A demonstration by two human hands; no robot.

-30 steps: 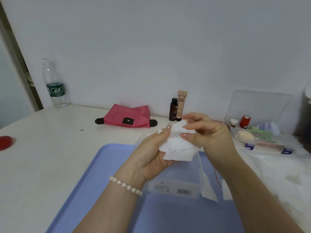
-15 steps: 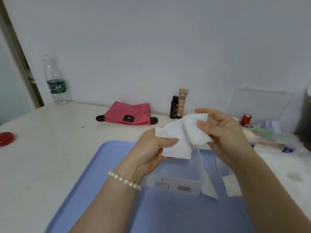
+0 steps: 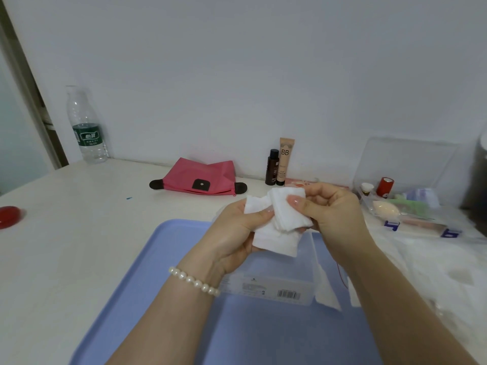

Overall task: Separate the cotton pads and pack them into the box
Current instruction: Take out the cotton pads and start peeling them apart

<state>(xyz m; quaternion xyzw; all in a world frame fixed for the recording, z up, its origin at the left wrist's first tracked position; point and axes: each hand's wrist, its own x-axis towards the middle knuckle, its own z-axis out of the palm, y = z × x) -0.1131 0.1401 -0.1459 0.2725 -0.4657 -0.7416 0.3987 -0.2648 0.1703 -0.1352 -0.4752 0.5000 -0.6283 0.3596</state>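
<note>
Both hands meet above a blue tray (image 3: 137, 280) on a pale table (image 3: 66, 246), working a small bunch of white cotton pads (image 3: 274, 233). On the left, the left hand (image 3: 234, 238), a pearl bracelet (image 3: 193, 281) at its wrist, has its fingers curled behind the lower pads and its thumb pressed across their front, so the bunch is gripped in its palm. Opposite it, the right hand (image 3: 332, 212) pinches the upper pads between thumb and curled fingers, the thumb lying flat on the top sheet; those upper pads overlap the lower ones and tilt toward the right. Directly beneath the hands, a clear plastic box (image 3: 274, 288) with a barcode label on its near wall stands on the tray, and two loose white pads (image 3: 326, 293) lie just right of it, near the right forearm. Farther back along the white wall sit a pink pouch (image 3: 200, 177), a dark brown bottle (image 3: 272, 167) and a beige tube marked BB (image 3: 286, 160), the last two touching or nearly so. A plastic water bottle (image 3: 85, 127) with a green label stands at the far left corner, and a red object (image 3: 9, 216) lies at the left edge. To the right, a clear organiser (image 3: 405, 164) with its lid raised holds small cosmetic items.
</note>
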